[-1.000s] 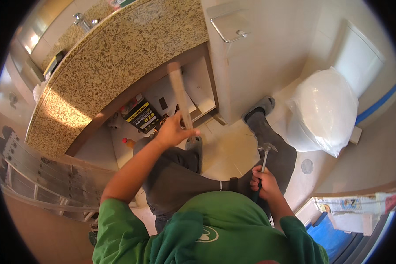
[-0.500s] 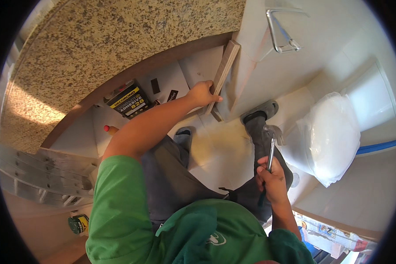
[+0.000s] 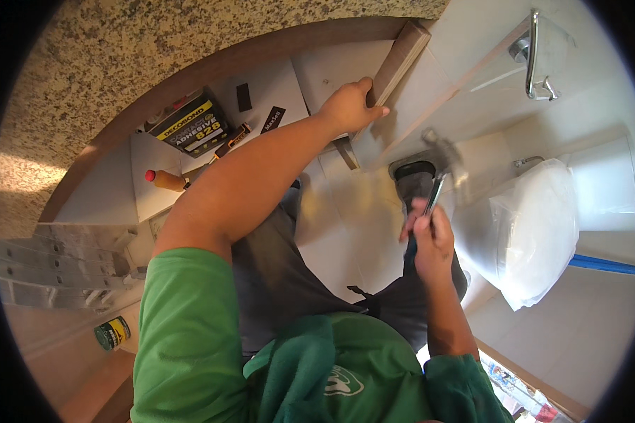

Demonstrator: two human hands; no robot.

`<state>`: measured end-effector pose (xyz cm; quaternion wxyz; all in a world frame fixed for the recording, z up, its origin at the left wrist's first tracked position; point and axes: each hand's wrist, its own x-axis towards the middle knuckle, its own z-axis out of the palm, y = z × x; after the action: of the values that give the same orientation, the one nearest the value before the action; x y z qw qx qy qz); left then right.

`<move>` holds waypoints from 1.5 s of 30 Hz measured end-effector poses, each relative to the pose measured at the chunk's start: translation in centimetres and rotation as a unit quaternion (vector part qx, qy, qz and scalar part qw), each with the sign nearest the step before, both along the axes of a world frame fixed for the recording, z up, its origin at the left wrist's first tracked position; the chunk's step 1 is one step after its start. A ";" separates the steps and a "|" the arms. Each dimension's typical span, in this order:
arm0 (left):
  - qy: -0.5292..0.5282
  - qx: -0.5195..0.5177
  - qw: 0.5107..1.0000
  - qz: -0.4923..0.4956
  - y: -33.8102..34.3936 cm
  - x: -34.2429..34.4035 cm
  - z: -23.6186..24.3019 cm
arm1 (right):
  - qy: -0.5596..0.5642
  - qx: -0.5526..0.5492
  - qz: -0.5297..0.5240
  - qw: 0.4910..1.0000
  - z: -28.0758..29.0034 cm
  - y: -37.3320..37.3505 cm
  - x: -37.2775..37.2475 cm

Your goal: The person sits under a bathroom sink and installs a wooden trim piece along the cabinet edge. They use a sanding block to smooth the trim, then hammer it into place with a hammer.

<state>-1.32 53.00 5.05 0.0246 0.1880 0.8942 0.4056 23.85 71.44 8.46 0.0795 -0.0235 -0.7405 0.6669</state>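
My left hand reaches out under the countertop and is closed around the edge of a wooden board. The board stands upright against the white wall at the end of the curved brown rim. My right hand grips a claw hammer by its handle, above my right leg. Motion smears the hammer's head, which points up and away from me, apart from the board. Below the board, a short dark strip slants down toward the floor.
Under the granite countertop stand a black-and-yellow adhesive can and an orange bottle with a red cap. A plastic-wrapped toilet is at right, below a metal paper holder. A metal ladder lies at left.
The hammer has swung and its head is now blurred. My left hand stays on the board. The whole view has shifted, so the board and countertop appear higher.
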 end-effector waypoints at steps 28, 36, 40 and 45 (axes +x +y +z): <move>0.052 -0.125 0.990 0.032 0.7 -1.2 4.6 | 0.015 -0.258 -0.071 0.963 -1.9 -6.0 -13.9; 0.042 -0.163 0.986 0.012 0.2 -1.1 5.4 | 0.056 -0.232 -0.073 0.968 -1.8 -6.6 -13.7; 0.032 -0.176 0.984 0.004 -0.3 -1.0 5.7 | 0.113 -0.247 -0.089 0.958 -1.3 -7.4 -13.6; 0.053 -0.176 0.983 -0.003 -0.1 -1.5 5.6 | 0.026 -0.240 -0.052 0.969 -3.4 -6.9 -16.9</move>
<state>-2.77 52.93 10.64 0.0116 0.2044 0.9511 0.2311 7.00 64.58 5.05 0.1254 -0.0624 -0.5539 0.8207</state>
